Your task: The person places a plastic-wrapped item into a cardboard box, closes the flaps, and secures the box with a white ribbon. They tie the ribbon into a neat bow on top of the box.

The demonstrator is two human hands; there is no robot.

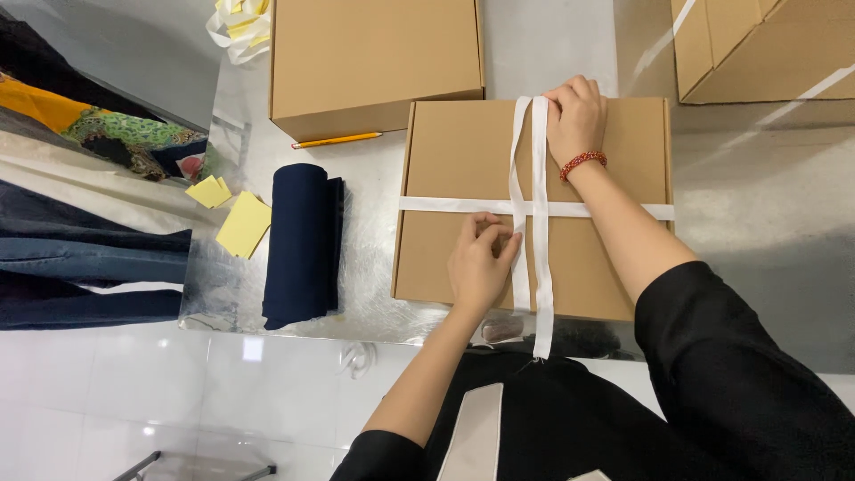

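Head view: left hand point(481, 263) pinches white ribbon point(540, 209) crossing brown box point(454, 160); right hand point(577, 116) presses it flat, fingers curled.

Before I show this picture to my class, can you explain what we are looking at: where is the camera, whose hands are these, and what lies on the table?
The single picture comes from a camera worn on a person's head, looking down at their own bare hands. The left hand pinches the white ribbon where its bands cross on a flat cardboard box. The right hand, with a red bead bracelet on the wrist, presses the ribbon at the box's far edge. The shiny table also holds a rolled navy cloth, yellow paper notes, a yellow pencil and more cardboard boxes.
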